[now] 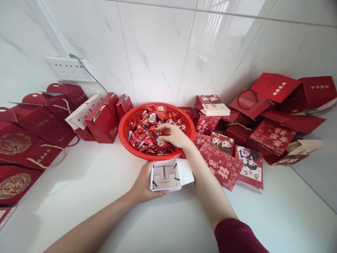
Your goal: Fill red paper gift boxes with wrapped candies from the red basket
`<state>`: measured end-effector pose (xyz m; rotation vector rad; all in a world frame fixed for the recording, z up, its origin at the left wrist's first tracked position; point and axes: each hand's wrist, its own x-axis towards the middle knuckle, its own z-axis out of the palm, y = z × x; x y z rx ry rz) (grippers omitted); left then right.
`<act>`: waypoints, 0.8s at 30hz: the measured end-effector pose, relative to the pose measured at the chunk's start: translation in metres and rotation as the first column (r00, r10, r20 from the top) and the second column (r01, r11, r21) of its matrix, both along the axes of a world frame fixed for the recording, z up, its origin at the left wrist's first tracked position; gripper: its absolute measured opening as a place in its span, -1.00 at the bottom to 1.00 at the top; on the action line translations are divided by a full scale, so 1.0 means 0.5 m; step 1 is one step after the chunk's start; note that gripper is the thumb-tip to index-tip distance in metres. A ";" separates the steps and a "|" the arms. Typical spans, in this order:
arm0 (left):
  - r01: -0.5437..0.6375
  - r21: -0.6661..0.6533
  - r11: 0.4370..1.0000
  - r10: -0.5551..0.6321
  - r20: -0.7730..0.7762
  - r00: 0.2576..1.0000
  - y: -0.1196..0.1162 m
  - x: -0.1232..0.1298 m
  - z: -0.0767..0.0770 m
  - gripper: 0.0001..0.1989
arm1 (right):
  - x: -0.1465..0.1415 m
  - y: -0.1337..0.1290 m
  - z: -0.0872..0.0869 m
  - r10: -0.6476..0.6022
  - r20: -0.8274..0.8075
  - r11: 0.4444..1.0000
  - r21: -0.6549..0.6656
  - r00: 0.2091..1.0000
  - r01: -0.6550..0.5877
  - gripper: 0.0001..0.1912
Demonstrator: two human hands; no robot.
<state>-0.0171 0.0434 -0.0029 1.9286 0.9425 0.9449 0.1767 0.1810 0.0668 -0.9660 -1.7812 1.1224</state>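
The left hand held an open white rectangular cardboard box; the right hand was over shiny red-wrapped sweets in a round red plastic basket.

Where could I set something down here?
Bare white counter shows between the leftmost red boxes and left forearm, before the open white box between both forearms, and right of the sleeve. It's crowded along the wall: red basin, box pile at right.

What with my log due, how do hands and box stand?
Left hand holding open white box. Right hand over wrapped sweets in red basket. Box opening unobstructed, no sweets visible inside.
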 end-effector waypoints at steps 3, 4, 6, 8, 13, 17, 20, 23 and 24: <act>-0.005 0.019 1.000 0.004 0.023 1.000 0.001 -0.001 0.001 -0.09 | 0.000 -0.003 -0.002 -0.034 -0.021 0.999 -0.005 0.999 0.034 -0.54; -0.007 0.021 1.000 0.007 0.028 1.000 0.001 -0.001 0.001 -0.10 | 0.000 -0.003 -0.004 -0.037 -0.037 0.999 -0.036 0.999 0.036 -0.48; 0.000 0.018 1.000 -0.001 0.035 0.999 0.003 -0.002 0.001 -0.10 | -0.001 -0.003 -0.008 -0.031 -0.066 0.995 -0.100 0.997 0.024 -0.40; 0.018 0.009 1.000 -0.019 0.039 0.999 0.005 -0.002 0.001 -0.10 | -0.001 -0.002 -0.011 -0.031 -0.073 0.993 -0.115 0.997 0.023 -0.38; 0.039 -0.006 0.999 -0.039 0.040 0.998 0.008 -0.006 -0.002 -0.09 | -0.003 -0.002 -0.005 -0.083 -0.020 0.996 -0.017 0.996 0.083 -0.38; 0.056 -0.056 0.997 -0.052 0.067 0.996 0.007 -0.008 -0.012 -0.08 | -0.004 -0.004 0.000 -0.130 0.015 0.989 0.066 0.991 0.129 -0.48; 0.063 -0.066 0.996 -0.057 0.086 0.995 0.006 -0.009 -0.018 -0.06 | -0.006 0.000 0.000 -0.159 0.003 0.984 0.085 0.987 0.158 -0.53; 0.067 -0.046 0.997 -0.063 0.082 0.995 0.007 -0.009 -0.018 -0.05 | -0.002 0.001 0.009 -0.206 -0.100 0.975 0.065 0.973 0.213 -0.61; 0.069 -0.041 0.997 -0.065 0.075 0.995 0.007 -0.009 -0.018 -0.05 | 0.002 -0.003 0.017 -0.208 -0.148 0.974 0.055 0.967 0.218 -0.65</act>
